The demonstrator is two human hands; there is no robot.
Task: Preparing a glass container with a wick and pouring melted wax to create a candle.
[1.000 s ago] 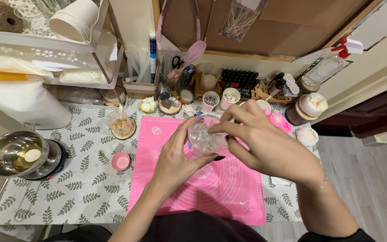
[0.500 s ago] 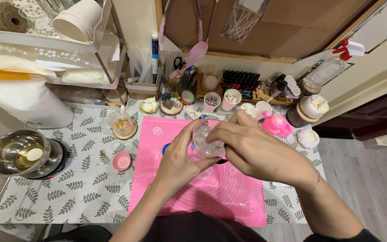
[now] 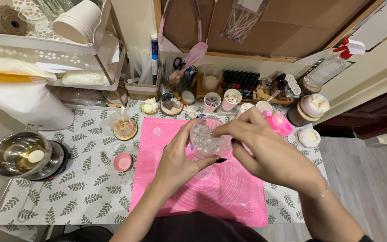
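My left hand (image 3: 175,157) grips a clear glass cup (image 3: 204,139) filled with small clear chunks, holding it above the pink silicone mat (image 3: 229,188). My right hand (image 3: 265,148) is at the cup's right side, its fingertips pinched at the rim over the chunks. Whether it holds one of the chunks is hidden by the fingers.
A steel pot of melted wax (image 3: 19,154) stands on a hotplate at the left. A pink silicone cup (image 3: 122,162) and a glass on a coaster (image 3: 121,123) are left of the mat. Small cups, bottles and jars line the back; a pink mould (image 3: 277,123) lies at the right.
The cup was tilted and covered by my right hand half a second ago; now it is more upright, with my right fingers lifted to its rim.
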